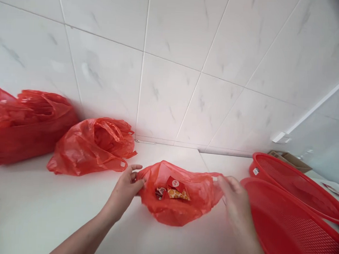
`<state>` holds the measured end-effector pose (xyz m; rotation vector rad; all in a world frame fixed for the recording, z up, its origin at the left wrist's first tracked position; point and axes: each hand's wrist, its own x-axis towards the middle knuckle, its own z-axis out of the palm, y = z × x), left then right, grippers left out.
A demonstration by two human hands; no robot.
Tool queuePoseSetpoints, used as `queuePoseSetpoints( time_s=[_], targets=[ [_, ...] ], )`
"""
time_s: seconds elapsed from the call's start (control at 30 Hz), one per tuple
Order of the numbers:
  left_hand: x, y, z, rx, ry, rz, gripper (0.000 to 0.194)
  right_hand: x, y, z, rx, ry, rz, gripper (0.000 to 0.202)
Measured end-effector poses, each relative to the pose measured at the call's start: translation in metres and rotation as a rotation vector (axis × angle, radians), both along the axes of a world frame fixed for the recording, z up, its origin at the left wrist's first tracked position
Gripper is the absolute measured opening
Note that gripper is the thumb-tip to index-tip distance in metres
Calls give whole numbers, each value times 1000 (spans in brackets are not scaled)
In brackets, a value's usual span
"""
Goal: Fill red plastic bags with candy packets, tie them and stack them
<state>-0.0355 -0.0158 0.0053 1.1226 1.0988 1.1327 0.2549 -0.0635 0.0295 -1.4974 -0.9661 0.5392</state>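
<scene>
A thin red plastic bag [176, 216] is stretched wide between my two hands above the white table. My left hand [127, 187] pinches the left side of its mouth, thumb and fingers closed on the film. On the opposite side, my right hand [234, 195] grips the rim; it looks slightly blurred. Inside the bag lie a small packet with a yellow pattern [179, 194], a red packet [175, 183] with a round pale mark, and a dark brown-and-white packet [160, 193].
Left of my hands, a crumpled red bag [77, 148] and a bigger stuffed red bag [23, 142] rest against the tiled wall [171, 85]. Two red plastic baskets [267, 219] stand at the right, with a cardboard box [294, 162] behind. The white table [68, 209] extends below.
</scene>
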Motion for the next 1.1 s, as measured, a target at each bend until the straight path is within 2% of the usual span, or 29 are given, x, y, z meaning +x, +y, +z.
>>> queuePoseSetpoints(
  time_s=[0.13, 0.23, 0.33, 0.43, 0.5, 0.6, 0.67, 0.73, 0.8, 0.93, 0.97, 1.0, 1.1],
  targets=[
    [-2, 14, 41, 176, -130, 97, 42, 4, 15, 33, 328, 359, -51, 24],
    [1, 20, 79, 326, -226, 104, 36, 7, 18, 50, 471, 484, -12, 18],
    [6, 19, 113, 455, -278, 52, 33, 8, 15, 59, 582, 499, -60, 14],
    [9, 14, 133, 536, -210, -92, 38, 7, 14, 59, 616, 482, -101, 10],
    [8, 13, 137, 553, -84, -134, 39, 6, 16, 56, 569, 468, -80, 9],
    [6, 13, 133, 600, 96, -14, 33, 5, 21, 53, 516, 467, -51, 9],
    [9, 13, 133, 646, 135, 58, 27, 3, 24, 51, 498, 516, -32, 11],
    [16, 12, 137, 691, 112, 63, 23, 0, 27, 48, 473, 572, 8, 16],
    [28, 9, 145, 743, 78, 5, 22, -6, 30, 44, 433, 582, 66, 22],
    [50, 8, 159, 832, 86, -325, 24, -18, 38, 32, 283, 514, 172, 23],
    [52, 10, 159, 841, 81, -358, 26, -20, 39, 30, 250, 523, 181, 22],
    [51, 13, 159, 841, 70, -337, 27, -21, 40, 28, 230, 547, 178, 21],
    [37, 22, 151, 775, 54, -130, 29, -20, 40, 31, 267, 642, 154, 20]
  ],
)
